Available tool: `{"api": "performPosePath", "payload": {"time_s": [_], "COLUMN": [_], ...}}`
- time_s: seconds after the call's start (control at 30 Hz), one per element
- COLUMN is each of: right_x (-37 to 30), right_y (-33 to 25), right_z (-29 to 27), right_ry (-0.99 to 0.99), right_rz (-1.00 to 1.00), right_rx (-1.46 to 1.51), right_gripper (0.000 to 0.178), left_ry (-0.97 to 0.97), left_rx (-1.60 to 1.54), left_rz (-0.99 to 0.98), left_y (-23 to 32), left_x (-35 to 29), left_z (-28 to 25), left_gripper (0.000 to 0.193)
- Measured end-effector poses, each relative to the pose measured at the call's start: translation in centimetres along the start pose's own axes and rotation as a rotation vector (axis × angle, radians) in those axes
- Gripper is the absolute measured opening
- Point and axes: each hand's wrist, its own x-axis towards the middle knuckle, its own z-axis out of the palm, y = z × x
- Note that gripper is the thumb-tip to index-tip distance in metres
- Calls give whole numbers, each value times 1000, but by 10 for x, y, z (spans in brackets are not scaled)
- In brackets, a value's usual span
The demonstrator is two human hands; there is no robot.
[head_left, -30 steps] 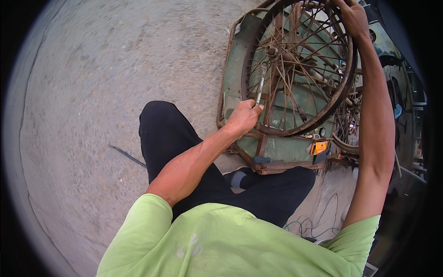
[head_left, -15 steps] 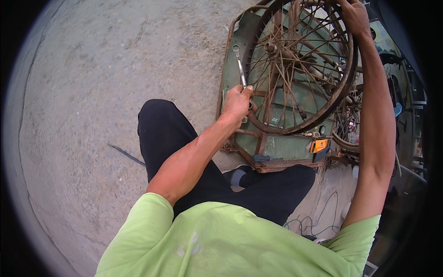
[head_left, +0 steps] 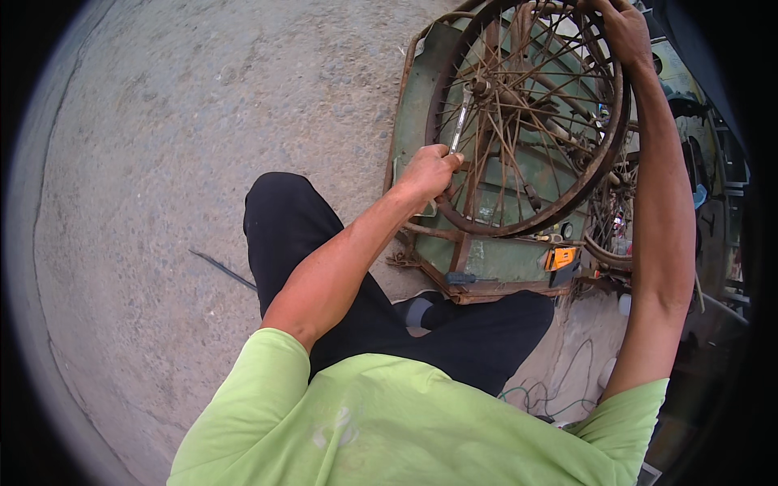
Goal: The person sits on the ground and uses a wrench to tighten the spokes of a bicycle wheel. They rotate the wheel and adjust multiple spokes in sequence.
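Spoked wheel [head_left: 506, 99], rusty, dark rim, stood tilted over a green metal panel [head_left: 502, 263] with a rusty frame; its top edge ran out of view. Left hand [head_left: 432, 172] was closed around a silver wrench [head_left: 460, 128], at the wheel's lower left rim. Wrench pointed up across the wheel's left spokes, its upper end just beside the hub end; couldn't tell whether the two touched. Right hand [head_left: 622, 36] gripped the wheel's rim at upper right, arm stretched along the wheel's right side; fingertips partly hidden. Below the wheel, on the panel's near edge, lay a dark-handled screwdriver [head_left: 460, 278]. An orange box [head_left: 560, 258] sat below the wheel's lower right, with a small round dial [head_left: 566, 231] between it and the rim. Another curved rim [head_left: 608, 257] showed right of the orange box, lower right of the wheel. Thin dark rod [head_left: 223, 270] lay on rough ground [head_left: 203, 121], well left of and below the wheel. Greenish cable [head_left: 559, 398] lay loosely coiled, well below the wheel.
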Motion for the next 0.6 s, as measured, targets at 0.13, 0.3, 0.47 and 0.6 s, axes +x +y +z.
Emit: {"api": "performPosePath", "payload": {"time_s": [0.13, 0.3, 0.47, 0.6], "right_x": [4, 6, 6, -13], "right_y": [4, 10, 10, 38], "right_z": [-4, -8, -10, -29], "right_ry": [-35, -33, 51, 210], "right_rz": [-6, 16, 46, 192], "right_rx": [-52, 8, 19, 426], "right_gripper": [22, 22, 27, 33], "left_ry": [184, -27, 110, 71], "left_rx": [-272, 5, -345, -354], "left_rz": [64, -10, -18, 80], "left_y": [2, -3, 9, 17], "left_x": [6, 3, -7, -14], "left_z": [1, 3, -11, -15], "left_gripper": [32, 32, 33, 34]}}
